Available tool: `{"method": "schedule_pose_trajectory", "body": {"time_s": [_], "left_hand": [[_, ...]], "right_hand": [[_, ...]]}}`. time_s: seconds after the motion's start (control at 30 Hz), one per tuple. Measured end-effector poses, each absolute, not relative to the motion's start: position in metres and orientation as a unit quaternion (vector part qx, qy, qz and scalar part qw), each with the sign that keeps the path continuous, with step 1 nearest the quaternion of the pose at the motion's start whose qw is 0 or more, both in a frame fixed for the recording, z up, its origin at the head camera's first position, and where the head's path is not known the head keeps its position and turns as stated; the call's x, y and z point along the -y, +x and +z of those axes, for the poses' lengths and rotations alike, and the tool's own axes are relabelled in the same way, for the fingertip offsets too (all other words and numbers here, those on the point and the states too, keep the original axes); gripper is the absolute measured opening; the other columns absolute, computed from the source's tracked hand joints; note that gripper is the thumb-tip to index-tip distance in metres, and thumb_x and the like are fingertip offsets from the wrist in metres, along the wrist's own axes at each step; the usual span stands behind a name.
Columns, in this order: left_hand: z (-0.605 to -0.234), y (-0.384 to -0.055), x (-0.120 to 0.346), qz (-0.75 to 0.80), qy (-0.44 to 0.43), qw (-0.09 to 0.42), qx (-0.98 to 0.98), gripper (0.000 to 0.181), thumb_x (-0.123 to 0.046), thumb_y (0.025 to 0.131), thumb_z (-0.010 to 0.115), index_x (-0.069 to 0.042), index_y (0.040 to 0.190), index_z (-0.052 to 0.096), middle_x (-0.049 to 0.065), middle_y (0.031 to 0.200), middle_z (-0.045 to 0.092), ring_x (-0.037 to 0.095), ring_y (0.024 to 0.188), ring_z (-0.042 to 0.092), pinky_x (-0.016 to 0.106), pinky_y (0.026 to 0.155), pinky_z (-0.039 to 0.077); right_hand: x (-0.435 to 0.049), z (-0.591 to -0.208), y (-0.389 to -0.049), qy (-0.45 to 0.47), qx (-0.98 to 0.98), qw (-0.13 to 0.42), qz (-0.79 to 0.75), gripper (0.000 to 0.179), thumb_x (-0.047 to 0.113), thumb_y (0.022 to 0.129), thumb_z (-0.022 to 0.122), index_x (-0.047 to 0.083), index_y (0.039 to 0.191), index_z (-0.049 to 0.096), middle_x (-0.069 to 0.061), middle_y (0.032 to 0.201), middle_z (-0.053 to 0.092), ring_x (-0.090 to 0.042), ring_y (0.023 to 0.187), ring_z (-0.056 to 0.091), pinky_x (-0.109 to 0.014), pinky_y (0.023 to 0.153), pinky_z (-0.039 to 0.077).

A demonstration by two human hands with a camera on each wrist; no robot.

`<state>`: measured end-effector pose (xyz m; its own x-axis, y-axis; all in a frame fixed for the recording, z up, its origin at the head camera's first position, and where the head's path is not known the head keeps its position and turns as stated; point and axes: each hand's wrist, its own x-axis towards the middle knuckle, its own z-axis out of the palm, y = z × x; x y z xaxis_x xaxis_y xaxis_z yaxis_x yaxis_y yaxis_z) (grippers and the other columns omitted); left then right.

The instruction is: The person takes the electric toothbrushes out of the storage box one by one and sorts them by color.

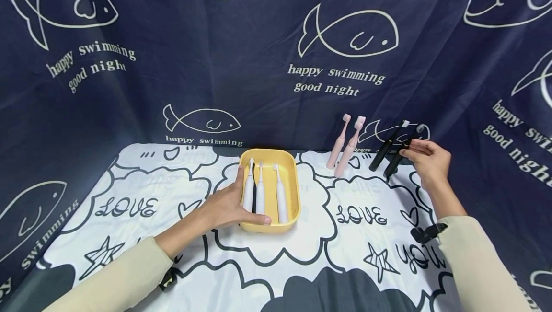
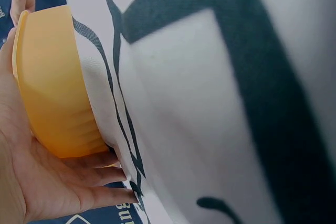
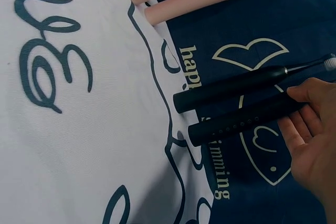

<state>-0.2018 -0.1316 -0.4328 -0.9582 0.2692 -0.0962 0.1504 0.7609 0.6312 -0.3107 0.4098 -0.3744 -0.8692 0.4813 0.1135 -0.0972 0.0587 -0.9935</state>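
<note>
My left hand (image 1: 226, 206) holds the left side of a yellow plastic box (image 1: 292, 182), thumb at its near rim and fingers along its side. In the box lie three white electric toothbrushes, two at the left and one white toothbrush (image 1: 281, 199) at the right. A dark, narrow strip (image 1: 254, 194) shows between the left two. At the right, my right hand (image 1: 431, 161) pinches a black electric toothbrush (image 3: 231, 125) by its upper handle. Beside it, a second black toothbrush (image 3: 226, 89) leans upright on the dark cloth.
Two pink electric toothbrushes (image 1: 347, 151) lean against the dark fish-print backdrop (image 1: 258, 63), left of the black ones. A white patterned cloth (image 1: 310, 235) covers the table, meeting the backdrop along its far edge.
</note>
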Motion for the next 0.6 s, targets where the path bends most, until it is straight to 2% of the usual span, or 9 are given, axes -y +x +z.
{"method": "schedule_pose_trajectory", "body": {"time_s": [0.23,0.6], "left_hand": [[-0.432,-0.201,0.131,0.323,0.103,0.099,-0.936,0.177,-0.096,0.059,0.090,-0.023,0.182,-0.015,0.023,0.176,0.048,0.037,0.147,0.063,0.058,0.116,0.054],[-0.431,-0.201,0.131,0.325,0.102,0.099,-0.935,0.176,-0.096,0.059,0.090,-0.023,0.182,-0.014,0.023,0.176,0.048,0.037,0.147,0.063,0.058,0.115,0.055]], "right_hand": [[-0.414,-0.376,-0.320,-0.137,0.678,0.217,0.689,0.044,-0.026,0.084,0.080,0.016,0.098,0.080,0.019,0.081,0.081,0.006,0.076,0.076,-0.010,0.069,0.059],[-0.423,-0.378,-0.332,-0.135,0.670,0.220,0.696,0.044,-0.026,0.085,0.079,0.017,0.097,0.080,0.017,0.076,0.081,0.005,0.070,0.075,-0.011,0.065,0.059]]}}
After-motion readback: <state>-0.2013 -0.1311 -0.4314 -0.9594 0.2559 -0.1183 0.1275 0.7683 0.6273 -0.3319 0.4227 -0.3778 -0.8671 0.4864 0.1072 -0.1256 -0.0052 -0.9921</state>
